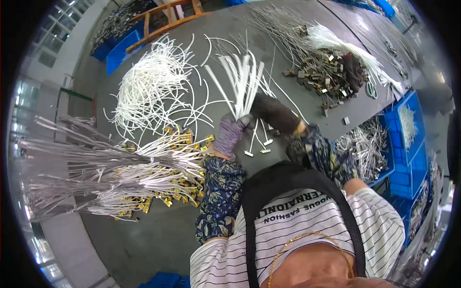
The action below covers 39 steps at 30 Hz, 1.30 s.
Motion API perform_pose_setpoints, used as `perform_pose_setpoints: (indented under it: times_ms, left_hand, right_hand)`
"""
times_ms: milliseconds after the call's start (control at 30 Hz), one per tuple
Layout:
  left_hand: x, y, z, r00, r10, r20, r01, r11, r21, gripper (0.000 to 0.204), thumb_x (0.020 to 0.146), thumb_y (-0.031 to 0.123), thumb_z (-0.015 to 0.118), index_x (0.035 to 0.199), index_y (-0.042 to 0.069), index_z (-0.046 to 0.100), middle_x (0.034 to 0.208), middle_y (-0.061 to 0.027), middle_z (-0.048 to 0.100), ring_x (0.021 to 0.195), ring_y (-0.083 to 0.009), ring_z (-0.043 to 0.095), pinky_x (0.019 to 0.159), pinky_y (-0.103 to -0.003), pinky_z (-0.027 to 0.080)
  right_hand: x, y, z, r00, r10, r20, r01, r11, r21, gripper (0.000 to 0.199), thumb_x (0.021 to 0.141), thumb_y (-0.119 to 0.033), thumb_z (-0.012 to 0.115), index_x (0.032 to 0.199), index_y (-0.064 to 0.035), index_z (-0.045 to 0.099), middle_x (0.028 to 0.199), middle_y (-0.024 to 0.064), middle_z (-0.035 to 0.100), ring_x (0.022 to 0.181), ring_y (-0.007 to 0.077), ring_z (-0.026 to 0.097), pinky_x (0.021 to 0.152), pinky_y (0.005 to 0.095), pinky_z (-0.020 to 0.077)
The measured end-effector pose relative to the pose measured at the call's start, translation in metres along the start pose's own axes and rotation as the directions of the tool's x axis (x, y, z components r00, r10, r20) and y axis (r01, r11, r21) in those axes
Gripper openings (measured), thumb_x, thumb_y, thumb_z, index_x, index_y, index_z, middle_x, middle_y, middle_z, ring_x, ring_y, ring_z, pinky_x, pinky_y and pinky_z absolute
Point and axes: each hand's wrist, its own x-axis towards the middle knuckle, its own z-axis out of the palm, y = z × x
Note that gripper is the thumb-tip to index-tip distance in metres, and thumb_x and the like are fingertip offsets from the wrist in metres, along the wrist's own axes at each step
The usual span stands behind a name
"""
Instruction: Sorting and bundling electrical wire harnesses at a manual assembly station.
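My left hand (229, 135), in a purple glove, and my right hand (274, 113), in a dark glove, meet over the grey table (158, 230). Both grip the lower end of a bundle of white cords (244, 81), which fans upward and away from me. A few cords with small metal end pieces (263, 144) hang or lie just below my hands. Dark flowered sleeve covers (220, 197) wrap both forearms.
A loose tangle of white cords (153, 91) lies at the upper left. Bundled cords with gold clips (144, 177) spread at the left. A heap of metal clips (331, 74) sits upper right. Blue bins (408, 144) with metal parts line the right edge.
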Motion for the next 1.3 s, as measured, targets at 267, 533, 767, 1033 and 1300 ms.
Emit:
perform_pose_setpoints:
  times_ms: [267,533,767,1033,1300]
  left_hand:
    - [0.014,-0.040,-0.021,0.978,-0.127,0.168,0.059,0.931,0.361,0.039,0.085,0.019,0.073,0.116,-0.001,0.062,0.082,-0.0082,0.068,0.063,-0.0144,0.059,0.058,-0.028,0.049]
    - [0.012,-0.048,-0.026,0.768,-0.032,-0.639,0.118,0.989,0.093,0.038,0.091,0.029,0.067,0.115,0.000,0.062,0.077,-0.0024,0.064,0.067,-0.0095,0.059,0.060,-0.024,0.048]
    - [0.028,-0.019,0.027,0.933,0.344,0.105,-0.317,0.649,0.691,0.066,0.075,0.016,0.078,0.133,0.004,0.050,0.124,-0.0171,0.061,0.102,-0.0336,0.065,0.087,-0.041,0.052]
    - [0.029,-0.077,-0.018,0.908,0.066,-0.414,0.103,0.922,0.374,0.044,0.082,0.023,0.079,0.112,-0.004,0.061,0.084,-0.0102,0.067,0.066,-0.0196,0.061,0.062,-0.035,0.052]
    - [0.033,-0.016,-0.001,0.991,0.134,-0.004,-0.093,0.666,-0.741,0.028,0.094,0.038,0.064,0.089,0.011,0.060,0.059,0.0037,0.036,0.052,-0.0108,0.029,0.059,-0.031,0.039]
  right_hand:
    - [0.051,-0.017,-0.032,0.981,0.006,-0.195,0.063,0.935,0.348,0.031,0.095,-0.019,0.059,0.114,0.0056,0.057,0.068,0.0000,0.049,0.060,0.0131,0.051,0.058,0.0291,0.0458]
    - [0.020,-0.067,-0.093,0.854,-0.040,-0.518,0.298,0.855,0.425,0.020,0.095,-0.023,0.062,0.087,-0.0050,0.059,0.058,-0.0021,0.043,0.049,0.0127,0.041,0.051,0.0315,0.0358]
    - [0.014,0.000,-0.021,0.845,-0.474,-0.247,0.143,0.647,-0.749,0.026,0.086,-0.017,0.068,0.107,-0.0009,0.066,0.078,0.0058,0.065,0.072,0.0189,0.063,0.067,0.0322,0.0494]
    - [0.000,0.011,-0.007,0.892,0.117,-0.438,-0.283,0.899,-0.335,0.072,0.081,-0.038,0.075,0.133,0.0063,0.052,0.131,0.0226,0.058,0.122,0.0292,0.056,0.103,0.0356,0.0434]
    - [-0.060,0.052,-0.021,0.973,-0.218,-0.068,0.053,0.504,-0.862,0.029,0.089,-0.016,0.064,0.112,0.0006,0.059,0.098,0.0127,0.063,0.076,0.0232,0.058,0.070,0.0328,0.0478]
